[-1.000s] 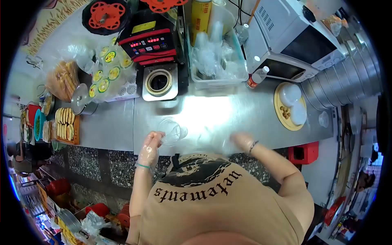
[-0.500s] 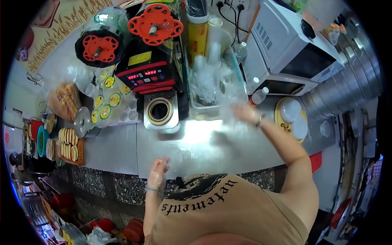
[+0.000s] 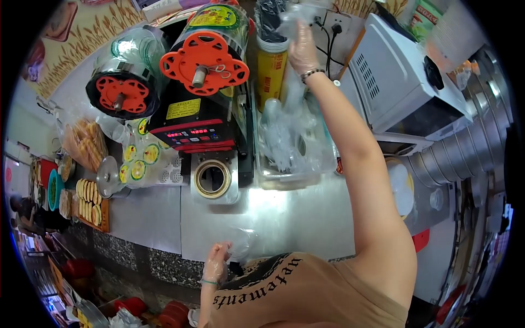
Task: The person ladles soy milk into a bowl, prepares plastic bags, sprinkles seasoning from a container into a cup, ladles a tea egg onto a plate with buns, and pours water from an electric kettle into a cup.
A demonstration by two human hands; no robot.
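Observation:
My left hand (image 3: 216, 263), in a thin clear glove with a greenish band at its wrist, is closed at the front edge of the steel counter (image 3: 290, 218). In its fingers is a clear plastic cup (image 3: 243, 240), tilted over the counter. My right hand (image 3: 302, 52), also gloved and wearing a beaded bracelet, reaches far forward and up. Its fingers are closed at a clear plastic piece (image 3: 301, 16), whose exact kind I cannot tell. Just left of that hand stands a yellow cylinder (image 3: 272, 71) with a black-wrapped bundle (image 3: 269, 22) on top.
A cup sealing machine (image 3: 188, 123) with red film reels stands at centre left, its round cup holder (image 3: 212, 179) in front. Below my right forearm sits a clear bin (image 3: 298, 177) of plastic bags. Microwaves (image 3: 410, 76) are at right, steamers (image 3: 459, 153) beyond. Flatbreads (image 3: 90, 199) lie left.
My right hand has swung from the bin's front corner up and forward to the back, past the yellow cylinder. My left hand stays near the counter edge with the cup. The view has shifted.

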